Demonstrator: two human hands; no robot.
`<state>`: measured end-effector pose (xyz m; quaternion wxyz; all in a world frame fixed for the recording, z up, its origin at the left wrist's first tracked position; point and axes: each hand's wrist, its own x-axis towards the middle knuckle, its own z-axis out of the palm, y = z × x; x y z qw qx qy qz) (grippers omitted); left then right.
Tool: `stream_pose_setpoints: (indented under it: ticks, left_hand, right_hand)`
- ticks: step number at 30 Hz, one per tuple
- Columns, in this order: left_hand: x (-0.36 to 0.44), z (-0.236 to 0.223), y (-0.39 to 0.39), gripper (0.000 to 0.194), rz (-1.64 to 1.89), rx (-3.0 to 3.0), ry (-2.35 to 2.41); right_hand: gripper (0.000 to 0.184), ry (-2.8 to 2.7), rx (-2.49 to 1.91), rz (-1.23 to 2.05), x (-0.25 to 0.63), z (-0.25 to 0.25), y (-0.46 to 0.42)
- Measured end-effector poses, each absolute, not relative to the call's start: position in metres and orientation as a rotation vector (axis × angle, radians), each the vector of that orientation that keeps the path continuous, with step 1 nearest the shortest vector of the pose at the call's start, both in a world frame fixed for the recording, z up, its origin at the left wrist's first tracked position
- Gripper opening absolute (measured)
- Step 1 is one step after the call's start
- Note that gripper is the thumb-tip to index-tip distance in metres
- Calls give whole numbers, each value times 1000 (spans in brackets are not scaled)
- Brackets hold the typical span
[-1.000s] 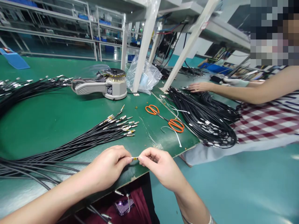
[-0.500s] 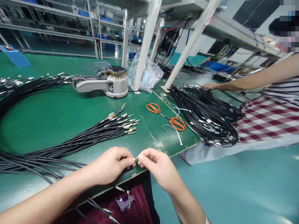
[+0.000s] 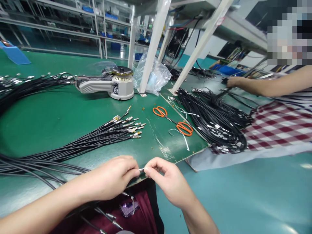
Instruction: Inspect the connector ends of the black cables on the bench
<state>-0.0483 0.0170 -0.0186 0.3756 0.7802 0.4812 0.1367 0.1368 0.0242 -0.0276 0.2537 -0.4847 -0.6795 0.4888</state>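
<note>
At the table's front edge, my left hand [image 3: 122, 174] pinches a small metal cable connector [image 3: 141, 170] between thumb and forefinger. Fingertips of my right hand [image 3: 162, 175] close on the connector's other end, so only a short silvery bit shows between the hands. Just beyond them lies a bundle of black cables [image 3: 97, 138], its metal ends, some with yellowish tape, fanned out to the right. Several more cables with metal plugs [image 3: 114, 221] hang over the edge near my lap.
Two pairs of orange-handled scissors or one pair [image 3: 184, 128] lie right of the bundle beside white cable ties [image 3: 186, 141]. A grey tape dispenser [image 3: 122, 84] stands behind, near a plastic bag [image 3: 156, 76]. Coiled black cables [image 3: 207, 120] lie at right, near a co-worker's arm [image 3: 263, 86].
Both my hands have shifted slightly down, still pinching the connector; the yellow bit on it no longer shows. The co-worker's hand has moved right and up, away from the coiled cables.
</note>
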Motion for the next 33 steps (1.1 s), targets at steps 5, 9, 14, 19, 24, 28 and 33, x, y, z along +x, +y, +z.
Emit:
stream_pose_setpoints:
  ticks: [5,9,14,19,24,28,33]
  left_hand:
    - [-43,-22,15,24,427,2031,1254]
    - [-38,-31,14,25,433,2034,1300]
    - [-40,-22,6,24,337,2124,1286]
    - [-58,8,16,24,318,2263,1187]
    - [-58,-10,61,24,425,2463,1639]
    - [-45,-29,85,21,307,2575,1768]
    - [-44,-31,80,19,465,2491,1754]
  right_hand:
    - [18,-1839,-1308,1281,135,-33,22]
    - [17,-1851,-1310,1257,131,-36,22]
    - [16,-1951,-1371,1188,132,-35,13]
    - [14,-2449,-965,1456,152,-12,5]
    - [19,-2227,-1179,1303,155,-16,58]
    - [22,-2063,-1397,853,132,-36,119]
    - [18,-2137,-1345,953,122,-38,136]
